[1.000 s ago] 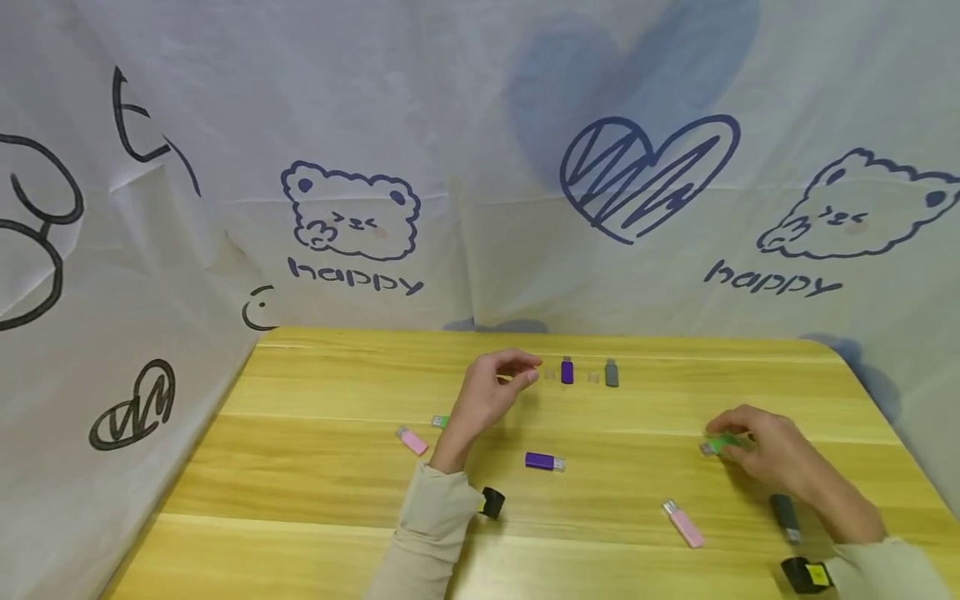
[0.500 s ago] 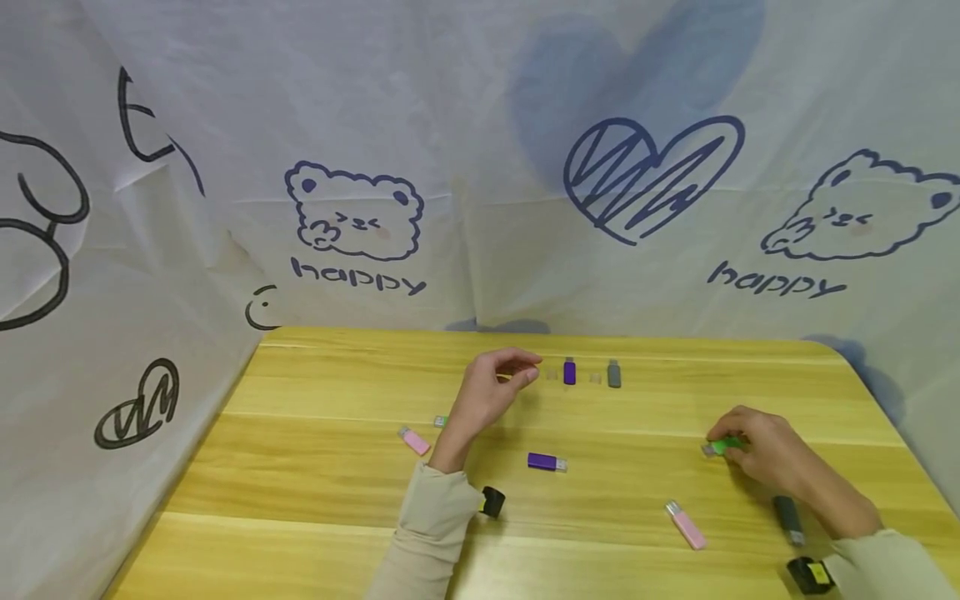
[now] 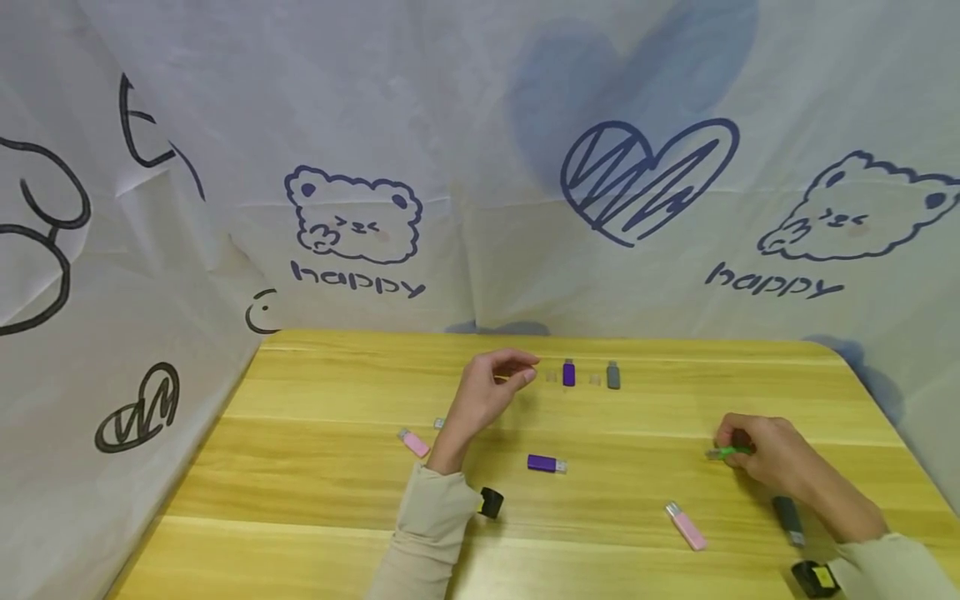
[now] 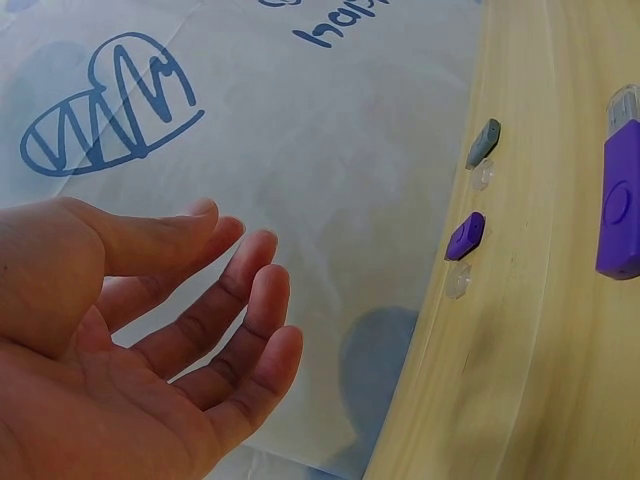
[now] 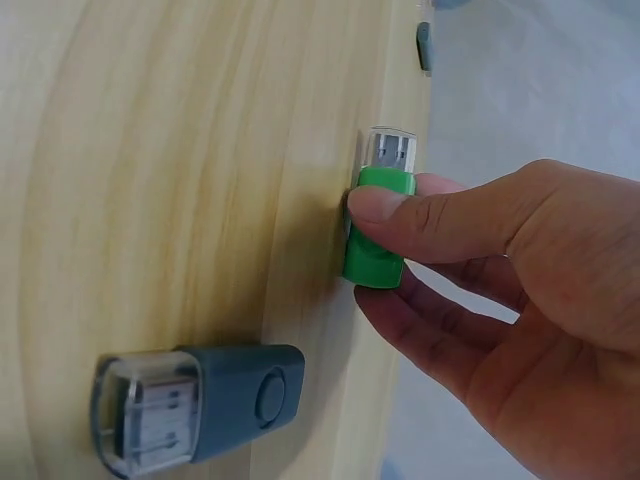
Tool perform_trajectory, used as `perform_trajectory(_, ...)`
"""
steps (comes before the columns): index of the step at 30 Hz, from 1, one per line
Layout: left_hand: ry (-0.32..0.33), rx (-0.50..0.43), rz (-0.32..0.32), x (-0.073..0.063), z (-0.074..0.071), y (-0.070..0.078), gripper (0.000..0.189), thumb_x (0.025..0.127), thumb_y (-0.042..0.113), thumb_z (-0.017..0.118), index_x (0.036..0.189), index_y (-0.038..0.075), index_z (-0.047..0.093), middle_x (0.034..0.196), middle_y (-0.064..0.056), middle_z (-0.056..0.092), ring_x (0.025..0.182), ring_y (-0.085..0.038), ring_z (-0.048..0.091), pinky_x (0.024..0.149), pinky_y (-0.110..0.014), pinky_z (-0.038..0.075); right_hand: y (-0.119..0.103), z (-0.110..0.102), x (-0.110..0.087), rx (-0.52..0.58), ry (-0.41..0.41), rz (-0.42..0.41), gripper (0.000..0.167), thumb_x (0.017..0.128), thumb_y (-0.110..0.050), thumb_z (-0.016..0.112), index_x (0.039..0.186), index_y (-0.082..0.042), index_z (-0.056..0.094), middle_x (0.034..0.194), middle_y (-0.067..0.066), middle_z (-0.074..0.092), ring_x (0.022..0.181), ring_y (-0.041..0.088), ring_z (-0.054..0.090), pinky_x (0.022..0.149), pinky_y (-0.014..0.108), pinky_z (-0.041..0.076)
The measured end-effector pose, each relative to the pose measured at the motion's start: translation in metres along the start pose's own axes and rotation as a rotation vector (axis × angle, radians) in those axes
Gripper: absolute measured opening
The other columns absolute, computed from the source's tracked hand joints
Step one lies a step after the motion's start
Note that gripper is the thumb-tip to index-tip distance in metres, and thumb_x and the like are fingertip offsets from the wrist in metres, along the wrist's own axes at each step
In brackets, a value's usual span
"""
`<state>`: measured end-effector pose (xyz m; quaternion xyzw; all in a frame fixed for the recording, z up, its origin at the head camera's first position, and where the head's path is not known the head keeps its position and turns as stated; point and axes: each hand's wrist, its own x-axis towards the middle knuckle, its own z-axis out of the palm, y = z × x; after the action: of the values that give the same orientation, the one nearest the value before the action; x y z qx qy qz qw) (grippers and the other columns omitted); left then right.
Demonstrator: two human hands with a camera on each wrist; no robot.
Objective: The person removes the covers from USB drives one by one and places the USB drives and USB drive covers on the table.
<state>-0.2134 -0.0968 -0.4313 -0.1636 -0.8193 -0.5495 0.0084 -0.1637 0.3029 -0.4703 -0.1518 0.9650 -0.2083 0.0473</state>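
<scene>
My right hand [image 3: 768, 450] pinches a green USB flash drive [image 5: 380, 230] between thumb and fingers, its clear-capped metal plug sticking out ahead. Near that wrist lies a dark grey USB flash drive [image 5: 240, 390] with a clear cap. My left hand [image 3: 487, 387] hovers over the back of the table, fingers loosely bent, with nothing in them in the left wrist view. Just right of it sit a purple flash drive [image 3: 569, 373] and a grey flash drive [image 3: 613, 376], each beside a small clear cap [image 4: 458, 281]. The left wrist mostly hides another drive, only its plug [image 3: 439, 423] showing.
On the wooden table [image 3: 315, 517] also lie a pink flash drive [image 3: 414, 442] at left, a purple one [image 3: 546, 463] in the middle and a pink one [image 3: 686, 526] at right. A white cloth [image 3: 495, 275] with drawings stands behind the table.
My right hand has shifted slightly right and down, and the green flash drive in it has tilted, showing less of its face. The left hand stays almost still.
</scene>
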Motion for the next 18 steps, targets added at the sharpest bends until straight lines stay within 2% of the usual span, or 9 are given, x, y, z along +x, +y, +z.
perform_trajectory(3,0.003,0.000,0.000,0.000,0.000,-0.001,0.017,0.101,0.010,0.067,0.114,0.005,0.075,0.107,-0.008,0.074,0.098,-0.023,0.068,0.088,-0.038,0.057,0.000,-0.002,-0.001,0.033,0.015,0.020,0.028,0.081,0.005,0.082,0.085,-0.016,0.064,0.084,-0.005,0.067,0.078,0.016,0.065,0.064,0.035,0.055)
perform_trajectory(9,-0.003,-0.002,-0.003,0.000,0.002,-0.001,0.017,0.101,0.010,0.067,0.114,0.005,0.075,0.107,-0.008,0.074,0.098,-0.023,0.068,0.089,-0.038,0.057,-0.010,-0.010,-0.005,0.107,0.077,0.043,0.018,0.086,0.004,0.077,0.097,-0.009,0.070,0.096,0.010,0.073,0.084,0.032,0.072,0.069,0.043,0.061)
perform_trajectory(14,-0.003,-0.009,0.002,0.000,0.003,0.000,0.017,0.100,0.009,0.067,0.114,0.004,0.075,0.107,-0.009,0.074,0.098,-0.023,0.068,0.089,-0.039,0.057,-0.026,-0.012,-0.002,0.109,0.214,-0.038,0.021,0.084,0.007,0.078,0.097,-0.006,0.071,0.093,0.010,0.073,0.082,0.031,0.072,0.065,0.038,0.062)
perform_trajectory(18,-0.006,-0.012,0.009,0.000,0.003,0.000,0.016,0.100,0.009,0.068,0.114,0.004,0.076,0.107,-0.009,0.074,0.098,-0.023,0.069,0.089,-0.039,0.057,-0.042,-0.012,0.002,0.108,0.300,-0.097,0.024,0.080,0.009,0.080,0.094,-0.007,0.069,0.086,0.003,0.071,0.076,0.021,0.070,0.061,0.029,0.060)
